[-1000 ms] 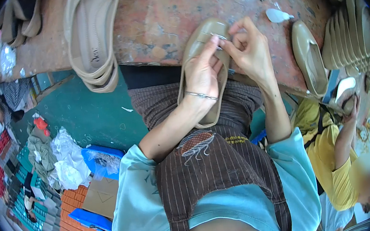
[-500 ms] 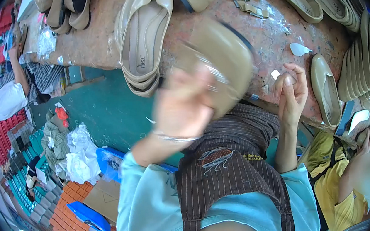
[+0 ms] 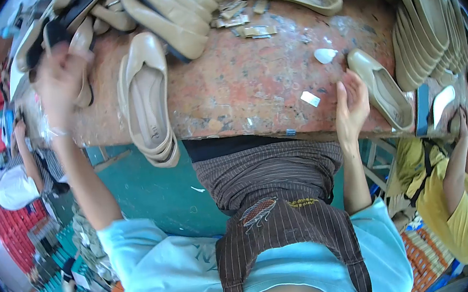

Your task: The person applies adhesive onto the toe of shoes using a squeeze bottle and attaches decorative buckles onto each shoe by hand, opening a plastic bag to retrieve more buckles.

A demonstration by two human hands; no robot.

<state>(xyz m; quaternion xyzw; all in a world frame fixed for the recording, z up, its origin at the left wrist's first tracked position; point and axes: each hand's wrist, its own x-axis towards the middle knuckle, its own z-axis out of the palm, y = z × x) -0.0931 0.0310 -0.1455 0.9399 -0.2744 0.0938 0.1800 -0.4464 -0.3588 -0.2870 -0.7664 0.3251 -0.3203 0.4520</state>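
Observation:
My left hand (image 3: 62,85), smeared by motion, reaches to the far left of the table, over a group of beige and dark shoes (image 3: 81,45). Its fingers overlap the shoes there, and I cannot tell whether it grips one. My right hand (image 3: 351,101) rests at the table's front edge, thumb and fingers apart with nothing between them. Close beside it lies a single beige flat shoe (image 3: 381,92). A small white label (image 3: 310,98) lies just left of that hand. Between my hands, a nested stack of beige flats (image 3: 148,104) overhangs the front edge.
Beige bow trims (image 3: 255,31) and a small white pointed piece (image 3: 325,55) lie on the worn table (image 3: 227,89). Rows of beige shoes stand along the back and right (image 3: 422,21). A person in yellow (image 3: 452,190) works at right, another in white (image 3: 14,171) at left.
My left hand has swung away to the far left; the beige shoe it held in front of me is no longer there. The view has shifted, and my right hand is now beside the single shoe.

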